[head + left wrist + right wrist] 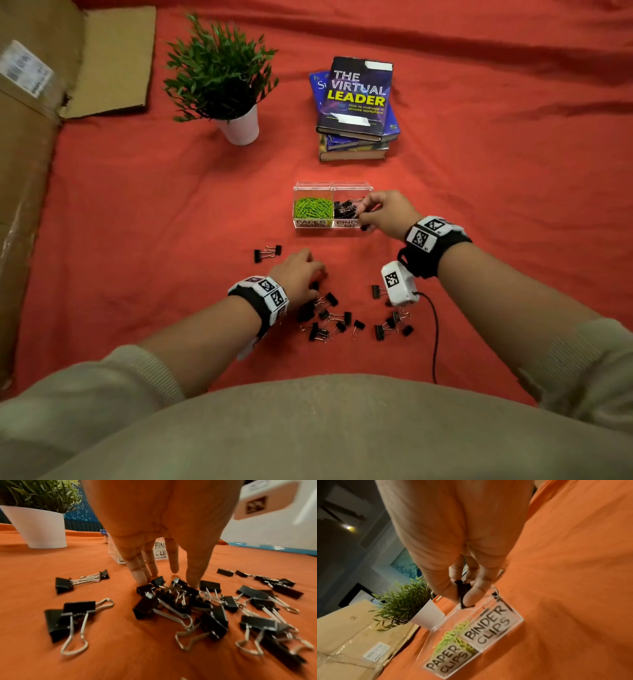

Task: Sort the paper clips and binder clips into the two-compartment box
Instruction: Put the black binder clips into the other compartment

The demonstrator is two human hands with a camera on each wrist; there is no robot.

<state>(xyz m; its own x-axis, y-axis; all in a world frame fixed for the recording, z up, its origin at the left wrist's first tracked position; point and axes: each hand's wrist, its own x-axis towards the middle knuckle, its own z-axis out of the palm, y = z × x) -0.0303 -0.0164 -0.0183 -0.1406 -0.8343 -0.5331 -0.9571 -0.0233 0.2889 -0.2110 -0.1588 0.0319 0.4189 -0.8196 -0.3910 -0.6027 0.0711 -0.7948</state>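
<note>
Hands split the work: right hand (464, 582) pinched on a black binder clip (462, 593) just above the box (313, 187), over its right compartment; left hand (154, 536) down on the loose binder clips (180, 599) near the red cloth's (479, 192) front edge, fingers straight, touching, nothing gripped yet. Binder-clip step under way; paper clips (312, 207) already fill the left compartment. Next, likely: release into the right side, then gather more. Only visible from right wrist: the pinch itself. Only visible from head: how many clips remain.
</note>
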